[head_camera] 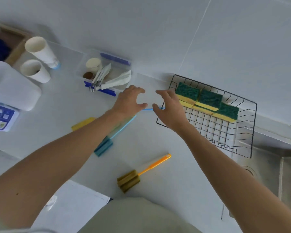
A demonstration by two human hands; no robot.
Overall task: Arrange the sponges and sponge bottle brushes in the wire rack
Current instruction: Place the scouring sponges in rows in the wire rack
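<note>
A black wire rack (242, 142) sits at the right of the white counter, with several green-and-yellow sponges (208, 100) lined up along its far side. A blue sponge bottle brush (104, 145) lies on the counter under my left forearm, its thin handle running up toward the rack. An orange-handled brush with an olive sponge head (129, 180) lies nearer to me. A yellow sponge (82, 123) shows beside my left forearm, partly hidden. My left hand (129, 101) and my right hand (170, 108) hover open above the blue handle's tip, holding nothing.
A clear box (106, 74) with a cup, utensils and tissue stands at the back. Two white paper cups (39, 61) and a white appliance (12, 88) are at the left. A steel sink (275, 174) lies right of the rack. A paper sheet (71, 204) lies near me.
</note>
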